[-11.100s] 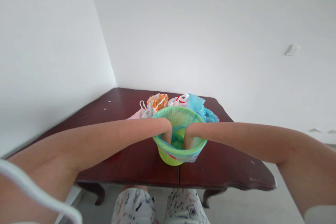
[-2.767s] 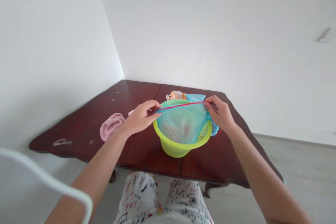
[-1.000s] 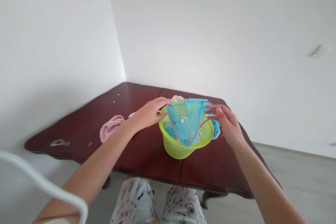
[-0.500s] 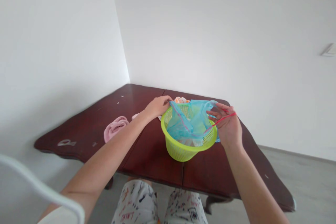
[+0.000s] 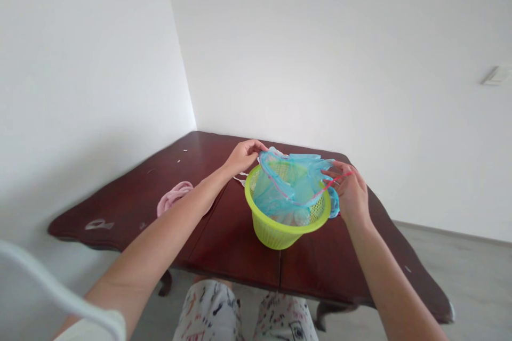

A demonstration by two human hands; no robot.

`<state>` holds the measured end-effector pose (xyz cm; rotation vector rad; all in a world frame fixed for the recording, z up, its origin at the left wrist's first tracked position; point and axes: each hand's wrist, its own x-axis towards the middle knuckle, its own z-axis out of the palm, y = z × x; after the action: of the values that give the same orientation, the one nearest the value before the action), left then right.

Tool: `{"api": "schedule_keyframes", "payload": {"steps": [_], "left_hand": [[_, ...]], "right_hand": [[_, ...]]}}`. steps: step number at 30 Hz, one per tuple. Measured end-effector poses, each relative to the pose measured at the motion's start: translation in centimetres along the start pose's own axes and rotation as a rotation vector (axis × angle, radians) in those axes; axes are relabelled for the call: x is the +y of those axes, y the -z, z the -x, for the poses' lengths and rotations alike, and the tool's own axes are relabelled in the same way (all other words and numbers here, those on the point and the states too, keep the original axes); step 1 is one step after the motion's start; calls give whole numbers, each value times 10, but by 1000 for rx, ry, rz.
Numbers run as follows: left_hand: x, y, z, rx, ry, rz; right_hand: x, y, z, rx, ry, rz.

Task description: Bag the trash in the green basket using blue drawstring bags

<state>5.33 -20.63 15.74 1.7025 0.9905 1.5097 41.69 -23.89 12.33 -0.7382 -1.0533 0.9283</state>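
thin blue bag held open over the green basket

nearest to you, your patterned white trousers (image 5: 244, 314) showed under the near edge of the dark red-brown wooden table (image 5: 224, 234), and a white curved chair rail (image 5: 52, 287) crossed the lower left corner.

on the table in front of you stood the round lime-green perforated plastic basket (image 5: 280, 229). the thin translucent light-blue plastic bag with a red drawstring (image 5: 294, 192) hung partly inside it and partly gathered above its rim.

your left hand (image 5: 244, 155) was closed in a pinch on the bag's edge at the far-left side of the rim. your right hand (image 5: 349, 192) was at the right side of the rim with its fingers curled round the bag's mouth and the red string running across them.

judged from how it crumpled and sagged, the bag was very light, limp and slippery, and likely to tear if stretched over the rim. the hem with the drawstring looked like the soundest place for you to hold it, at two opposite points. the basket seemed stiff but light, so it could slide.

further left lay a crumpled pink cloth (image 5: 174, 197); behind the basket, orange-and-white packaging was barely visible.
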Motion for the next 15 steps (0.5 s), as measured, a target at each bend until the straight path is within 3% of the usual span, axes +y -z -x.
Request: {"api": "schedule_keyframes", "payload": {"steps": [8, 15], "left_hand": [[28, -2, -7, -6, 65, 127], [59, 21, 20, -309, 72, -446]], "right_hand": [[-29, 1, 34, 12, 191, -5], [-55, 17, 68, 68, 283, 25]]}}
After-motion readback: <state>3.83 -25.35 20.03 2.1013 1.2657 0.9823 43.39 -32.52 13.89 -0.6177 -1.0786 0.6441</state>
